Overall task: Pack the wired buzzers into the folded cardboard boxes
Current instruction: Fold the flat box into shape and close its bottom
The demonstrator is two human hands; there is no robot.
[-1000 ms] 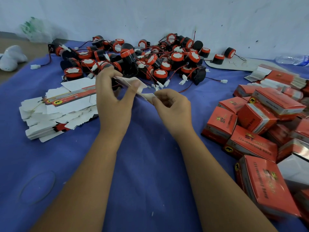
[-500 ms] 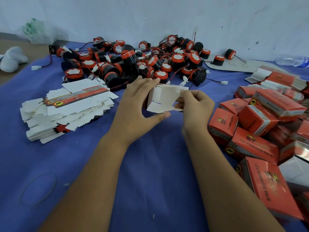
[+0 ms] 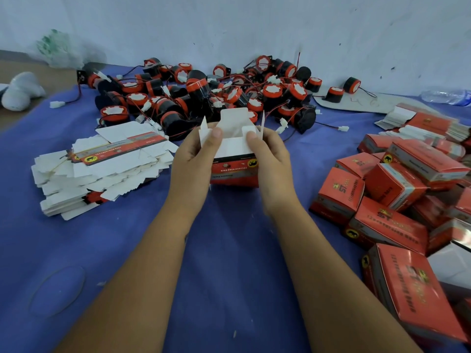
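Gripping an opened red box [image 3: 234, 171] from either side, the left hand [image 3: 190, 169] and right hand [image 3: 274, 166] curl around its walls, thumbs pressing into its white mouth, flaps upright. Just behind lies the buzzer heap [image 3: 204, 98]; flat blanks [image 3: 102, 166] sit left, packed boxes [image 3: 392, 197] right, on blue cloth [image 3: 229, 276].

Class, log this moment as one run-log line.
step: box opened | both hands hold red cardboard box, top flaps open | inside: empty | red-and-black wired buzzers in pile behind
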